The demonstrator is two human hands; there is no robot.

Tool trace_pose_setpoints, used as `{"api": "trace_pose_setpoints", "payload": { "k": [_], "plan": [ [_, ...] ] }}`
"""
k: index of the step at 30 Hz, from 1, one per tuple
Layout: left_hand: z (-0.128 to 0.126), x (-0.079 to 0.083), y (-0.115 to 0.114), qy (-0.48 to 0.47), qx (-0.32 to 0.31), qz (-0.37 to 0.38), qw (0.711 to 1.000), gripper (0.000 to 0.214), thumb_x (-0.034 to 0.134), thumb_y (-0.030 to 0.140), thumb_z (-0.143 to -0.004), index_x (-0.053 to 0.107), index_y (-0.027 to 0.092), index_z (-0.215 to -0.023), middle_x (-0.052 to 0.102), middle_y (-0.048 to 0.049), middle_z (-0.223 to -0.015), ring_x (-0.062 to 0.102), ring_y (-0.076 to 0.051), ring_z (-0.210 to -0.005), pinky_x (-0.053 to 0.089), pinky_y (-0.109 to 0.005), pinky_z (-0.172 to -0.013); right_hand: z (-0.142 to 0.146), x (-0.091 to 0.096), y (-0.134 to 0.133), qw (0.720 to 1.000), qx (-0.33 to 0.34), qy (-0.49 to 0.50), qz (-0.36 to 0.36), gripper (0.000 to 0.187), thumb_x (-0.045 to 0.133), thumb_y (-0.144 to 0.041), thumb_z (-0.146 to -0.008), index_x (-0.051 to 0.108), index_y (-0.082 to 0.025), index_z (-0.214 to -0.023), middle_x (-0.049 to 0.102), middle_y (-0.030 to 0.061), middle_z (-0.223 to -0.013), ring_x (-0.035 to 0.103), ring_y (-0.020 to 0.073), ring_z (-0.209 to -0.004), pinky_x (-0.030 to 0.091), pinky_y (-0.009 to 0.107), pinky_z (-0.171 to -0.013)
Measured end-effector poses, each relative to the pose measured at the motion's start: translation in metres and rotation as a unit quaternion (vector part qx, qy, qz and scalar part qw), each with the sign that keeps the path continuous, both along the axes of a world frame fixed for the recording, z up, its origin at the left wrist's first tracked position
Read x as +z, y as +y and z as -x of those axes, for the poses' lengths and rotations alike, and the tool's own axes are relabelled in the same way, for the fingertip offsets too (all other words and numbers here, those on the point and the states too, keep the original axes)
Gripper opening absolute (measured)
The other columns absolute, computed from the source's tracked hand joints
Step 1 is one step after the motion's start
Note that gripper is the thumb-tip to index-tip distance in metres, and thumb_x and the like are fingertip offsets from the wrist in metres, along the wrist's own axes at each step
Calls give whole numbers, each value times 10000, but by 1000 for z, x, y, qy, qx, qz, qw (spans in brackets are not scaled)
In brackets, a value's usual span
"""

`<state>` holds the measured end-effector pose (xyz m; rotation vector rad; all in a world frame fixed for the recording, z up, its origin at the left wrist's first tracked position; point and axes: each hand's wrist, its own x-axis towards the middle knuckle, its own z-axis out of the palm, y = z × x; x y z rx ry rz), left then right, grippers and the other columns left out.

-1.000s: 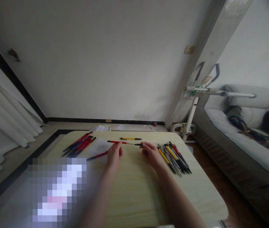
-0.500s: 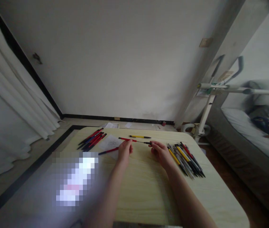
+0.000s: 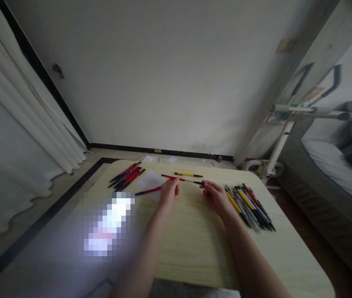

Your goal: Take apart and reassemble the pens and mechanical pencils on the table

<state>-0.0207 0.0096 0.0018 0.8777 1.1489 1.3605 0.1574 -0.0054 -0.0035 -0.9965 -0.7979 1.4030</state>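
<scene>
While both my hands grip it, the pen point(image 3: 182, 179) hangs over the far half of the tabletop point(image 3: 194, 248), its long axis running left to right, the right end a little nearer me. My left hand point(image 3: 170, 191) is closed, thumb and fingers pinching the red barrel point(image 3: 167, 176); my right hand point(image 3: 215, 198) pinches the black tip point(image 3: 198, 183). A thin refill point(image 3: 190, 181) spans the gap, so barrel and tip stand apart, roughly in line, each nearest its own hand. Just beyond lies a yellow pen point(image 3: 189, 174), almost parallel. Beside my left hand are paper point(image 3: 147, 180) and a dark pen point(image 3: 148, 191); farther left, a red-and-blue bunch point(image 3: 128, 176). A mixed bunch point(image 3: 252, 207) lies just right of my right hand.
</scene>
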Motion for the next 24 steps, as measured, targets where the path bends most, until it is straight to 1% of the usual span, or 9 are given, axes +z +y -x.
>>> {"api": "trace_pose_setpoints", "payload": {
  "k": [8,14,20,24],
  "plan": [
    [0,1,0,-15,2,1,1000,298,593,410,-631,428,171,-567,426,51,-471,375,-54,-403,279,-185,-405,1,0,1,1000,-2,0,4,279,706,-317,-588,647,-183,-826,655,28,-702,489,80,-477,343,213,-441],
    [-2,2,0,-26,3,8,1000,315,606,420,-612,421,171,-555,425,55,-459,375,-54,-396,274,-187,-404,0,1,0,1000,-4,-2,1,283,708,-315,-587,640,-180,-827,655,35,-721,504,93,-502,364,222,-461],
    [-2,0,-1,-28,-6,-3,1000,307,602,416,-619,433,169,-548,432,52,-461,377,-55,-399,273,-190,-402,0,-2,1,1000,2,5,-5,247,698,-297,-605,630,-187,-816,654,25,-718,497,76,-502,360,206,-463],
    [-2,-1,0,-26,0,-4,1000,301,601,410,-622,436,168,-553,430,52,-462,370,-53,-398,267,-190,-400,0,-3,1,1000,5,9,-11,244,693,-276,-617,622,-185,-832,657,31,-728,493,72,-506,359,201,-466]
  ]
}}
